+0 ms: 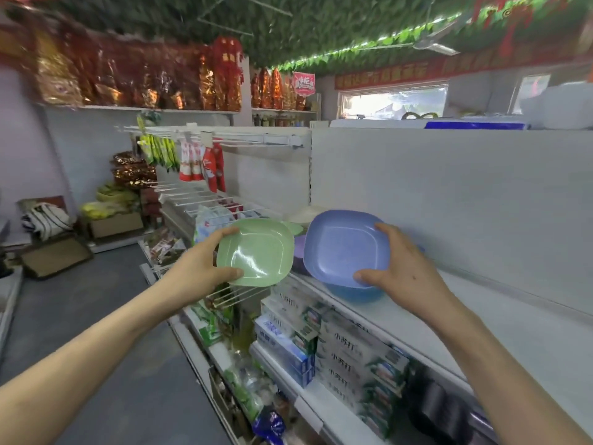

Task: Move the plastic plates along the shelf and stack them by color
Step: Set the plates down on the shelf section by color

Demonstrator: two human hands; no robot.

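1. Green plate (256, 252) is up in my left hand (199, 268), fingers and thumb clamped over its left rim. It's held out past the front edge of the shelf (513, 332), over the aisle side.
2. Blue plate (345, 248) is in my right hand (404, 271), gripped the same way on its right rim and tilted toward me. It's just above a blue pile (353, 295) sitting near the shelf's front edge. I can't tell if they're touching.
3. Handling, just my guess: thin plastic, super light, stiff enough not to flop, and glossy so a bit slippery. Probably survives a drop. A rim pinch near a corner looks like the spot to grab.
4. Between the two plates there's a purple plate (300, 252), another green one (296, 228) and a pale one (305, 215) further back along the shelf, all partly hidden.
5. Lower down there are boxed goods (346, 348) on the shelf below, plus white wire hooks (231, 293) under the green plate.
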